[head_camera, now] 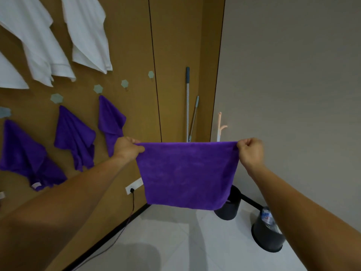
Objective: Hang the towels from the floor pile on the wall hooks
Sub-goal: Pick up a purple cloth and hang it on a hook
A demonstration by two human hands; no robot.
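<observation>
Both hands pinch the top corners of a purple towel (185,173): the left hand (128,148) has thumb and fingers curled over the left corner, and the right hand (251,152) is fisted round the right one. The towel is stretched flat between them and hangs free in the air, clear of the floor, in front of the room's corner.

The brown wall (136,45) fills the left side. Along its upper left edge hang three white towels (39,45). Below them, three more purple towels (75,137) droop from hexagonal hooks (56,98), and the rightmost one sits just beside the left hand. Two black bins (267,237) stand on the tiled floor at the foot of the grey wall, the nearer one holding rubbish. Two mop handles (187,104) lean in the corner. A white socket (134,185) with a plugged cable sits low on the brown wall. Two bare hooks (124,83) follow to the right of the hung row.
</observation>
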